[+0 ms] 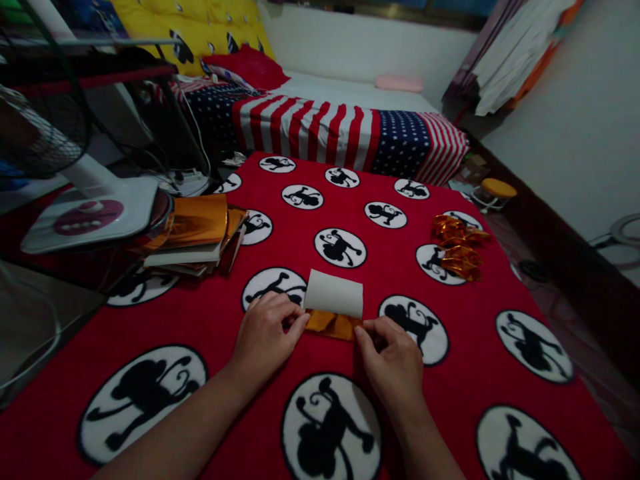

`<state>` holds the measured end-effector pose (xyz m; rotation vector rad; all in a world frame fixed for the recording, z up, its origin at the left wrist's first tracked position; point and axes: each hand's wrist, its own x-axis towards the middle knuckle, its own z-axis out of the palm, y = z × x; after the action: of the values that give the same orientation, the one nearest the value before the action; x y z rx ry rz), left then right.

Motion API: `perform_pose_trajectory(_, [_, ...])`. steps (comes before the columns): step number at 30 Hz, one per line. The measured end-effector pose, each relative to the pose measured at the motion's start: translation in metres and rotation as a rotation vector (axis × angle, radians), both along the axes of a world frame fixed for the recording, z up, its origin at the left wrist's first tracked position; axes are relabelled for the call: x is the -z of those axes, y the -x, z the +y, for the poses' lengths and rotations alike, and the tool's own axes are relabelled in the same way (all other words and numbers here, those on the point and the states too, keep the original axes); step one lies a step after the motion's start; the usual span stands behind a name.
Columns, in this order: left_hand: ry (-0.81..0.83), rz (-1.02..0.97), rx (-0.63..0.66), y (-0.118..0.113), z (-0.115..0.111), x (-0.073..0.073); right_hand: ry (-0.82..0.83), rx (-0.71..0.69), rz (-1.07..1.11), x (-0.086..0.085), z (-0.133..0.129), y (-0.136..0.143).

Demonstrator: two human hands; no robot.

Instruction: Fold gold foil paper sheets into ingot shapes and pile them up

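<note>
A sheet of paper, pale on one face and shiny gold-orange on the other, lies on the red cloth in front of me. Its near edge is folded over, so a gold strip shows along the front. My left hand pinches the left end of that strip between thumb and fingers. At the right end, my right hand pinches the strip in the same way. The far part of the sheet stays pale side up and curls slightly.
A stack of gold and pale sheets lies at the left edge beside a fan base. Crumpled or folded gold pieces sit at the right. Beyond the red monkey-print cloth stand a bed and a yellow-topped stool.
</note>
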<state>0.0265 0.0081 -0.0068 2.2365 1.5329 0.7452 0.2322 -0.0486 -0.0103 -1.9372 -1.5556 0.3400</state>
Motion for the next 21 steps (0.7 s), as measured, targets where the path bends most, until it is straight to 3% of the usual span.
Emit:
perform_pose_trajectory(8, [0.079, -0.032, 0.075, 0.007, 0.002, -0.007, 0.006, 0.006, -0.004, -0.001, 0.000, 0.001])
perform_pose_trajectory(21, [0.124, -0.051, 0.126, 0.012, 0.004, -0.009, 0.038, -0.120, 0.018, -0.001, -0.002, -0.005])
